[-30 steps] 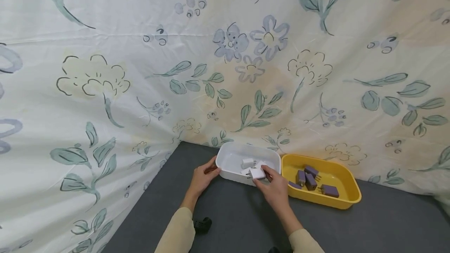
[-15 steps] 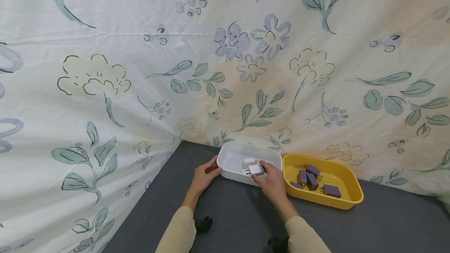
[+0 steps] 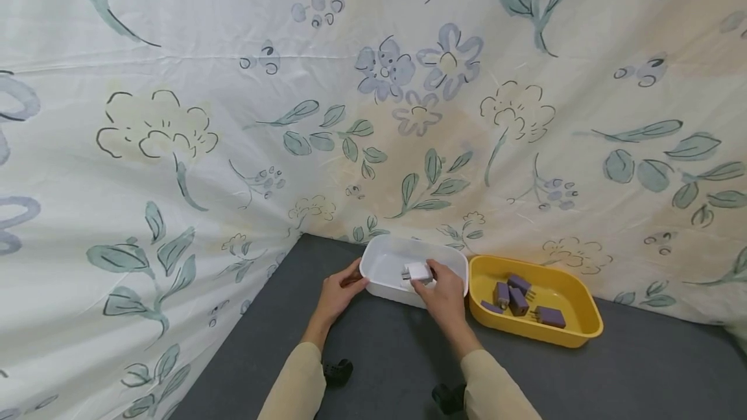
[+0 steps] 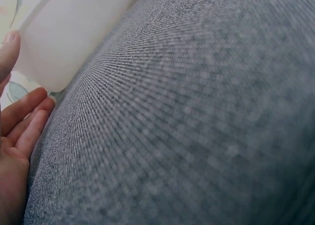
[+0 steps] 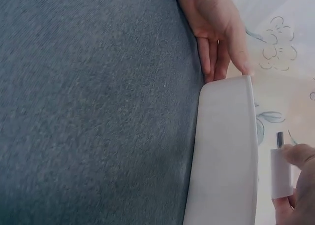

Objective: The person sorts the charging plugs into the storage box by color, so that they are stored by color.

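In the head view my right hand [image 3: 446, 293] pinches a white charger plug [image 3: 419, 271] between thumb and fingers, over the white bin [image 3: 385, 290]. Its metal prongs point left; the right wrist view shows the plug [image 5: 281, 173] held above the bin's rim level. Other white plugs in the bin are mostly hidden behind it. At the bin's left end rests my left hand [image 3: 337, 293], thumb at the rim and fingers against the outer wall. In the left wrist view those fingers [image 4: 29, 119] look relaxed, near the bin's lower corner.
Right beside the white bin stands a yellow bin [image 3: 525, 334] with several purple charger plugs [image 3: 550, 317] in it. Both bins are on a dark grey cloth-covered table [image 3: 385, 368]. A floral curtain [image 3: 373, 148] hangs close behind. Black wrist mounts [image 3: 338, 373] show under the sleeves.
My right hand has moved left and slightly farther in over the white bin with the white charger plug, now covering the other white plugs. The left hand keeps its place.
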Available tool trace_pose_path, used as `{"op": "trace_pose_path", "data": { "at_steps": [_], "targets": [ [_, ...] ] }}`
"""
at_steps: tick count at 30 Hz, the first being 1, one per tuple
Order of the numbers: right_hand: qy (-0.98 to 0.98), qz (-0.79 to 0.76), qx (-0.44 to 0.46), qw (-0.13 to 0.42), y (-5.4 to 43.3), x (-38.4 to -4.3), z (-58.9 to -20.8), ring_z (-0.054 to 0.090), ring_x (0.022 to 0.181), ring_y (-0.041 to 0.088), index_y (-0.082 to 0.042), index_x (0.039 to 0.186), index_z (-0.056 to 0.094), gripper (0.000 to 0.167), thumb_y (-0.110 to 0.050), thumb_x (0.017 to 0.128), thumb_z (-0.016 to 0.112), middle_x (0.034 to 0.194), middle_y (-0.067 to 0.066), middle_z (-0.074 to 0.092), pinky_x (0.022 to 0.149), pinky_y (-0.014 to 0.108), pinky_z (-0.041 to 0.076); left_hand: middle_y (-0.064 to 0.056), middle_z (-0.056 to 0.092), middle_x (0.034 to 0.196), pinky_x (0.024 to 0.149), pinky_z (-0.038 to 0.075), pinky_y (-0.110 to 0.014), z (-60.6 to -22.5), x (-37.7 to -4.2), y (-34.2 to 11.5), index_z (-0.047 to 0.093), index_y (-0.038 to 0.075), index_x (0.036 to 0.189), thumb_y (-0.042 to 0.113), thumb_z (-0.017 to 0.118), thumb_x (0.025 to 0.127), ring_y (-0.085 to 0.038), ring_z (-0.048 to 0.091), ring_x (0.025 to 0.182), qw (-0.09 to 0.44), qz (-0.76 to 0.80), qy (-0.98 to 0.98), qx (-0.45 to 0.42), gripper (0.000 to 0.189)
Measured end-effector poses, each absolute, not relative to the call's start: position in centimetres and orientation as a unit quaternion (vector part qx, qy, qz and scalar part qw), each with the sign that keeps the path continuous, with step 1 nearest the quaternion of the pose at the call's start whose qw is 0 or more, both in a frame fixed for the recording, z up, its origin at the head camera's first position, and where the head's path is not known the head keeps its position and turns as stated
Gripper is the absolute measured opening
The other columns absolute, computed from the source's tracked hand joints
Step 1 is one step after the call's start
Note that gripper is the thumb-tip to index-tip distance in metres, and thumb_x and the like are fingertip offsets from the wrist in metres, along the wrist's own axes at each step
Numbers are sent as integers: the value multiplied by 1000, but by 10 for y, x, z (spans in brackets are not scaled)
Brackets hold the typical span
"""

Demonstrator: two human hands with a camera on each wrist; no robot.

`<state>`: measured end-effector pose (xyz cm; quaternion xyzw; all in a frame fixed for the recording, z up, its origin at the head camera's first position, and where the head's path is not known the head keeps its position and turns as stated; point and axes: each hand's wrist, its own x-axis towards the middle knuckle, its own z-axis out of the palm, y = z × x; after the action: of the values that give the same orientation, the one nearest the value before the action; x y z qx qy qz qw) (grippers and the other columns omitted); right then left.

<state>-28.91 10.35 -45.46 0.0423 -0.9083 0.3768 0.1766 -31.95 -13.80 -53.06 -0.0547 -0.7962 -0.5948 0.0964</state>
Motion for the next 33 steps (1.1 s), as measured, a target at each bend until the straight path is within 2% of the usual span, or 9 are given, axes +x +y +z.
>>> {"op": "trace_pose_path", "data": {
  "at_steps": [8, 13, 18, 24, 28, 33],
  "targets": [
    [-892, 396, 75, 205, 100, -286, -439, 66, 109, 33, -2, 131, 59, 56, -25, 83, 77, 127, 18, 64, 91, 45, 55, -7, 72, 115, 87, 57, -31, -530, -319, -136, 55, 23, 140, 38, 74, 86, -18, 69, 104, 105, -590, -798, -71, 59],
    [-899, 389, 58, 191, 109, -286, -442, 66, 110, 34, -2, 131, 58, 53, -24, 86, 74, 129, 18, 63, 92, 46, 54, -8, 72, 118, 87, 57, -31, -529, -320, -136, 54, 23, 140, 37, 73, 87, -18, 69, 106, 104, -589, -798, -72, 58],
    [-909, 377, 44, 171, 124, -285, -451, 64, 109, 35, -2, 132, 58, 53, -26, 87, 72, 128, 19, 63, 93, 48, 53, -8, 72, 117, 90, 57, -38, -530, -321, -134, 56, 22, 139, 36, 75, 85, -22, 69, 107, 104, -597, -793, -62, 59],
    [-928, 322, 57, 179, 145, -285, -457, 59, 116, 39, -2, 130, 58, 50, -25, 87, 70, 130, 20, 61, 98, 53, 48, -7, 71, 119, 92, 56, -38, -530, -321, -133, 54, 24, 140, 39, 73, 87, -21, 67, 109, 98, -588, -800, -65, 59],
    [-934, 298, 59, 189, 157, -288, -459, 56, 120, 41, -2, 130, 57, 47, -24, 90, 67, 132, 22, 59, 101, 55, 45, -7, 66, 129, 96, 53, -40, -528, -317, -135, 52, 20, 142, 39, 68, 91, -22, 64, 115, 112, -568, -812, -66, 57],
    [-936, 294, 41, 186, 168, -287, -459, 56, 121, 42, 1, 130, 57, 46, -24, 92, 64, 131, 25, 59, 102, 56, 44, -18, 47, 144, 96, 51, -48, -523, -311, -137, 49, 16, 145, 34, 61, 97, -29, 64, 112, 135, -556, -818, -56, 52]
  ]
}}
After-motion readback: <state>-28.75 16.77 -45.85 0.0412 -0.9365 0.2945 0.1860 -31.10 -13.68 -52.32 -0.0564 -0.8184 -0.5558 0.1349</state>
